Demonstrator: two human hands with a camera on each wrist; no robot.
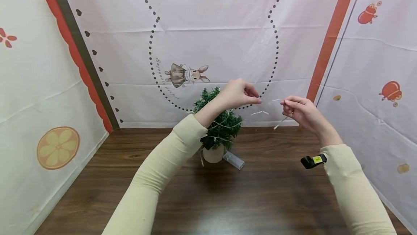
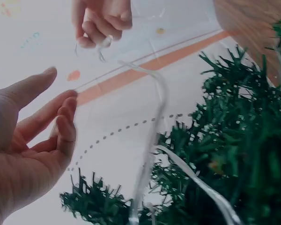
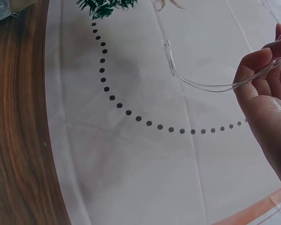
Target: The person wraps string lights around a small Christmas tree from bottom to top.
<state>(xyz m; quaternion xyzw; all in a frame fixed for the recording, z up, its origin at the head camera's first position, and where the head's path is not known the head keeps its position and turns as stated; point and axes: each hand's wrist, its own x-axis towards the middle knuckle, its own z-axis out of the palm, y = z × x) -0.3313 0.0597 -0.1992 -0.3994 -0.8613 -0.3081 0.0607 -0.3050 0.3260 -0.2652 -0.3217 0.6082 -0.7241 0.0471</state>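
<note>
A small green artificial Christmas tree (image 1: 232, 126) stands in a pale pot (image 1: 213, 155), with thin clear string lights (image 2: 157, 93) draped on its branches. To the right of the treetop, my right hand (image 1: 301, 111) pinches the wire of the lights. A loose end with a clear bulb tip (image 3: 169, 58) dangles from that hand in the right wrist view. My left hand (image 1: 239, 93) hovers beside the tree, its forearm crossing in front of the branches. In the left wrist view its thumb and fingers (image 2: 63, 126) are apart, with nothing between them.
A clear battery box (image 1: 234, 160) lies on the dark wooden table (image 1: 182, 198), right beside the pot. Printed cloth (image 1: 215, 46) hangs behind the table and on both sides. A black strap with a camera (image 1: 313, 160) is on the right wrist.
</note>
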